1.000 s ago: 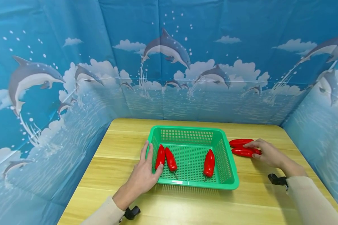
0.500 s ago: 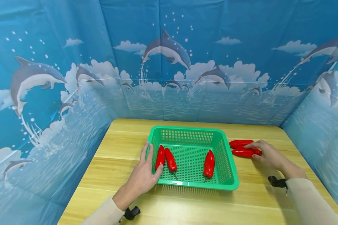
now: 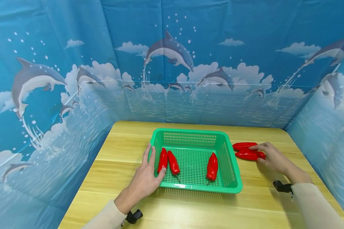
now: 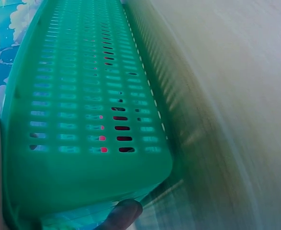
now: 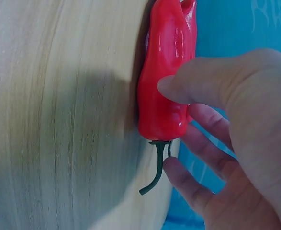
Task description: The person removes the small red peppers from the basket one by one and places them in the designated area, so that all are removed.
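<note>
**Right hand (image 3: 272,157) pinches near loose pepper (image 3: 246,155); left hand (image 3: 144,178) rests on green basket (image 3: 195,187)**

Head view: the green basket stands on a wooden table (image 3: 126,149). Three red peppers lie in it: two side by side at the left, a left pepper (image 3: 162,160) and a middle pepper (image 3: 174,163), and a right pepper (image 3: 212,167) well apart from them. The left hand is spread wide across the basket's near left corner, its thumb over the rim. Right of the basket, the near loose pepper lies just beside a far loose pepper (image 3: 242,146). The right hand comes in from the right, narrow, fingertips and thumb about the near one. Beyond the table hangs a blue curtain (image 3: 172,105) printed with dolphins.

Left wrist view: the basket's slotted wall fills the left, red showing through some slots. One fingertip (image 4: 126,211) shows at its lower edge.

Right wrist view: the thumb (image 5: 188,84) presses the near loose pepper close to its stem end, with fingers behind it. Its green stem (image 5: 159,165) is bent, and one fingertip lies just beside it.
</note>
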Motion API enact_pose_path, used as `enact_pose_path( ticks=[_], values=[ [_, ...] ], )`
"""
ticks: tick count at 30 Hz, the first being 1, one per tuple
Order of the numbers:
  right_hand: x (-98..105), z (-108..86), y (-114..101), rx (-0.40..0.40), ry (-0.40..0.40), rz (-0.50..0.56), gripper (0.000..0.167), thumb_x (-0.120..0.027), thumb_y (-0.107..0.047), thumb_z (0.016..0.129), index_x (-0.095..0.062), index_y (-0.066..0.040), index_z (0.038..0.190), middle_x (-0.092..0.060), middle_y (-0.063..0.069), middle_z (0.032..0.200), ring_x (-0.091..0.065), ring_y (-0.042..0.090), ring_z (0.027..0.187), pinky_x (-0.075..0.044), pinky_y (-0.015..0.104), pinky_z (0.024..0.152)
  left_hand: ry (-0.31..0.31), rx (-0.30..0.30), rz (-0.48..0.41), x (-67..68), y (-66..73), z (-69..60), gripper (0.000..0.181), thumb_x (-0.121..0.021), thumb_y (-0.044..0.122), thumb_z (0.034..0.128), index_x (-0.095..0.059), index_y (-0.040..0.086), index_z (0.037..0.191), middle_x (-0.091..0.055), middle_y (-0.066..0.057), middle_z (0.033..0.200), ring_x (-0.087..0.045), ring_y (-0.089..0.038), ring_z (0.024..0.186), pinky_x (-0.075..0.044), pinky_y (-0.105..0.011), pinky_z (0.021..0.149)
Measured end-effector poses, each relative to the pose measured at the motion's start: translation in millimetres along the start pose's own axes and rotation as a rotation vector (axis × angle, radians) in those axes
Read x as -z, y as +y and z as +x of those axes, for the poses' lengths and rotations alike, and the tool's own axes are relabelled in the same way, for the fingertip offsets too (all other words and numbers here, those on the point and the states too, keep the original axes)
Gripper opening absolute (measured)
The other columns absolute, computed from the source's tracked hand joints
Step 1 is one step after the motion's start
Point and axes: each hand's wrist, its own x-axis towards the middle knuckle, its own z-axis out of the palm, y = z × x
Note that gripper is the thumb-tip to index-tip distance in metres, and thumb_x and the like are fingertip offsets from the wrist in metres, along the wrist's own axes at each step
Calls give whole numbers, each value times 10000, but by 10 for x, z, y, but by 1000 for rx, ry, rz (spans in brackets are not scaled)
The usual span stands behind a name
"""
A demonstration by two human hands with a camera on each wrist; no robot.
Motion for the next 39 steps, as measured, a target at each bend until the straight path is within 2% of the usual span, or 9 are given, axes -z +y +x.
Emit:
enact_pose_path(
  ticks=[4,9,14,18,27,30,32,37,39],
  values=[
    [32,-13,-24,7,18,-7,502,-877,62,961,-754,34,1448,-654,395,1391,-623,571,1272,-614,736,1001,1,-6,-16,12,10,8,1005,-683,433,1147,-106,53,1877,47,-70,1996,-464,-140,465,-471,-312,557],
    [75,-28,-72,16,44,-9,498,-892,39,962,-757,33,1441,-670,352,1374,-633,525,1248,-624,657,950,3,-20,-55,11,13,3,1031,-717,418,1131,-108,47,1876,51,-94,1993,-458,-122,469,-440,-267,431],
    [120,-8,-156,43,73,-15,496,-880,22,987,-747,28,1465,-678,340,1389,-640,529,1266,-602,718,994,-9,-22,-90,23,2,2,1054,-733,410,1123,-93,46,1876,77,-113,1988,-466,-115,479,-442,-257,426],
    [178,14,-295,68,81,-22,500,-873,9,1001,-739,32,1482,-673,348,1404,-638,536,1272,-584,760,1018,-19,-28,-105,42,-20,-2,1063,-723,425,1124,-79,37,1875,65,-131,1987,-459,-113,482,-436,-270,428],
    [335,34,-722,96,38,-13,478,-844,-64,1061,-718,-16,1519,-654,307,1477,-644,534,1323,-596,743,1043,-58,-30,-72,100,-38,3,1086,-704,489,1129,-51,47,1875,101,-109,1988,-473,-123,488,-437,-287,470],
    [369,38,-851,109,34,-8,478,-837,-74,1069,-718,-40,1531,-652,298,1496,-647,532,1340,-599,735,1050,-63,-40,-64,126,-50,-2,1071,-705,496,1131,-74,63,1879,94,-99,1990,-547,-122,527,-559,-394,587],
    [378,37,-926,117,32,-14,481,-837,-79,1070,-718,-58,1536,-654,283,1499,-652,522,1341,-604,723,1047,-61,-47,-51,136,-58,-11,1054,-705,494,1133,-97,67,1880,82,-96,1992,-636,-105,602,-667,-554,783],
    [378,37,-1115,151,32,-14,491,-840,-80,1069,-718,-67,1545,-669,239,1496,-660,484,1334,-616,693,1052,-64,-53,-63,129,-80,-29,1040,-704,494,1143,-102,76,1881,98,-82,1992,-755,-129,748,-595,-822,1043],
    [375,38,-1182,165,36,-10,491,-838,-72,1069,-720,-62,1545,-673,232,1499,-659,476,1340,-618,684,1057,-64,-48,-77,113,-89,-39,1038,-700,482,1149,-81,86,1883,121,-67,1990,-756,-149,739,-580,-835,1066]
  ],
)
